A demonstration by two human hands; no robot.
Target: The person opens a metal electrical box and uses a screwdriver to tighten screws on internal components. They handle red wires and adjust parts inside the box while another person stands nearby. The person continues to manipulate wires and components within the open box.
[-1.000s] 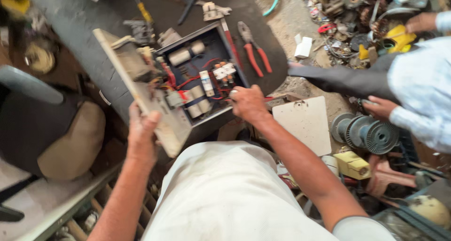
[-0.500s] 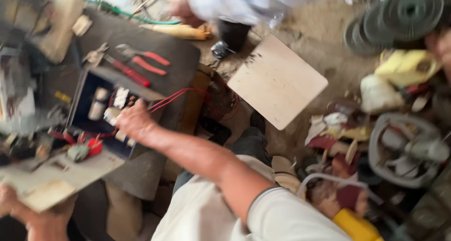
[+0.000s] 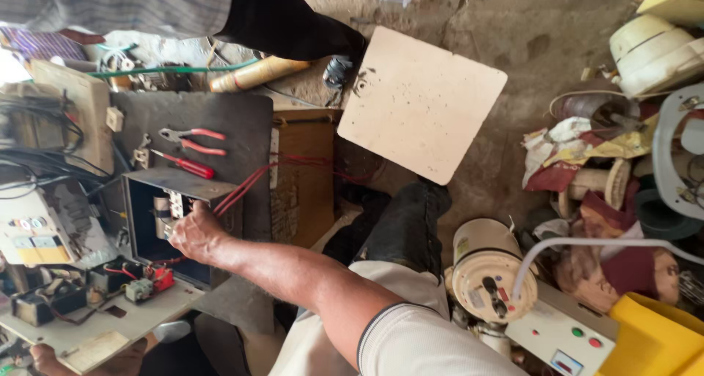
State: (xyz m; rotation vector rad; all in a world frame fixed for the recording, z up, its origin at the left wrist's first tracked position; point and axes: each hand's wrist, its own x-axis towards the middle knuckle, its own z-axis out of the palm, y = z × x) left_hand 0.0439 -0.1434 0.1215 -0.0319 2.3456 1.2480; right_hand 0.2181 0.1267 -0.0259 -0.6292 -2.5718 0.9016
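A black metal control box (image 3: pixel 139 200) lies open on a dark board, with white components and red wires (image 3: pixel 249 177) running out of it. My right hand (image 3: pixel 192 233) reaches into the box, its fingers curled on a white component (image 3: pixel 172 209). The box's pale door panel (image 3: pixel 110 319), with several small parts fixed to it, is swung out at the lower left. My left hand (image 3: pixel 45 360) grips its lower edge and is mostly out of view.
Red-handled pliers (image 3: pixel 192 138) and a red screwdriver (image 3: pixel 187 165) lie just above the box. A beige square board (image 3: pixel 422 101) rests on the dirt floor. Another person (image 3: pixel 147 6) stands at the top. A round white appliance (image 3: pixel 484 270), a button panel (image 3: pixel 565 339) and clutter fill the right.
The view has swung round, so the box now sits at the left. My right hand has gone deeper into the box; my left hand still holds the door panel.
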